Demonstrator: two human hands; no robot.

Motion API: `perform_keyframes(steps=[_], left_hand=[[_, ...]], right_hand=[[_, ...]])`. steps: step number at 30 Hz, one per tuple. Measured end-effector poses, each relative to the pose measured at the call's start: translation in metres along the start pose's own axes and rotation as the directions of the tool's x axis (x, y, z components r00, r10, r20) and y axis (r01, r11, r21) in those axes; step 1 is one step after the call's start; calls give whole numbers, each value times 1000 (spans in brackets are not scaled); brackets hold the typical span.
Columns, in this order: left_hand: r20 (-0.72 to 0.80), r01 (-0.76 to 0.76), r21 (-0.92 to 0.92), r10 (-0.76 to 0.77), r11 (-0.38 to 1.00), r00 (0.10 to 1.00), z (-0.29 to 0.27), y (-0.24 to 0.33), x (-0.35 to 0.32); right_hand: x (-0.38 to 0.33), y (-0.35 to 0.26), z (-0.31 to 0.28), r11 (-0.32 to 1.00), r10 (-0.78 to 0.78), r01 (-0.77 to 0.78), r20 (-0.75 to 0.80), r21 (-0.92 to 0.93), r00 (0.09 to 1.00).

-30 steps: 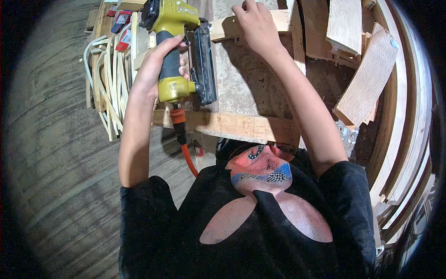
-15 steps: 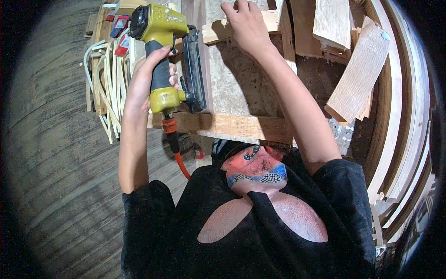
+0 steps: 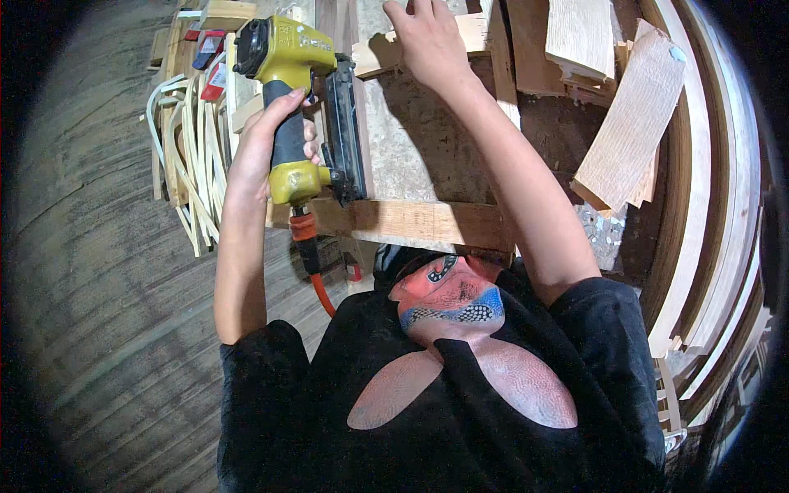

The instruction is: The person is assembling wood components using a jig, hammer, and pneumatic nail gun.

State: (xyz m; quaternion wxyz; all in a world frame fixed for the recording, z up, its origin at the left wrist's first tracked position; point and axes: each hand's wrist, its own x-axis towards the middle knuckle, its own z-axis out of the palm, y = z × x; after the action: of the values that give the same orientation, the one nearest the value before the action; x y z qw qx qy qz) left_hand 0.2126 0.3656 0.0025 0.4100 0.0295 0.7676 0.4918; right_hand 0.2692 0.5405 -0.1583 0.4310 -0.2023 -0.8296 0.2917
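A yellow and black nail gun [image 3: 300,53] is held upright in my left hand [image 3: 261,140], whose fingers wrap around the dark grip. Its black magazine stands along the right side, and an orange air hose [image 3: 321,294] runs down from its base. My right hand [image 3: 434,45] is over the far wooden crosspiece [image 3: 378,56], fingers bent; the top edge cuts off the fingertips, so what they hold is hidden. Nearer my body, another wooden crosspiece [image 3: 403,220] spans the frame below the gun. A side rail [image 3: 505,78] runs along the frame's right.
Thin pale wood strips [image 3: 201,156] lie in a bundle left of the frame, near small red and blue packets [image 3: 215,80]. Short boards [image 3: 633,123] are stacked at right. Long curved-looking planks [image 3: 697,164] line the far right. Grey floor [image 3: 99,205] extends on the left.
The nail gun and my left hand sit slightly lower and to the right in the picture. My right hand is slightly higher, with more of its fingers cut off.
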Motion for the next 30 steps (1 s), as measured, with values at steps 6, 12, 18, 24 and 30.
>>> perform_keyframes(steps=[6, 12, 18, 24, 30], left_hand=[[-20, -4, 18, 4, 1000, 1000, 1, -2, -3], [-45, 23, 17, -22, 1000, 999, 5, -3, -2], [-19, -56, 10, 56, 998, 998, -3, 4, -16], [-129, -66, 150, 85, 986, 988, -24, -5, -52], [-263, -26, 544, 200, 839, 944, -82, -34, -76]], right_hand=[[2, -2, 1, 999, 27, -27, -1, 40, 1000], [0, 1, 1, 999, 20, -19, -29, 39, 999], [2, -3, -3, 993, 59, -57, -12, 103, 998], [1, 3, 0, 998, 47, -47, 3, 50, 999], [-3, 8, 3, 996, -49, 54, 68, -77, 996]])
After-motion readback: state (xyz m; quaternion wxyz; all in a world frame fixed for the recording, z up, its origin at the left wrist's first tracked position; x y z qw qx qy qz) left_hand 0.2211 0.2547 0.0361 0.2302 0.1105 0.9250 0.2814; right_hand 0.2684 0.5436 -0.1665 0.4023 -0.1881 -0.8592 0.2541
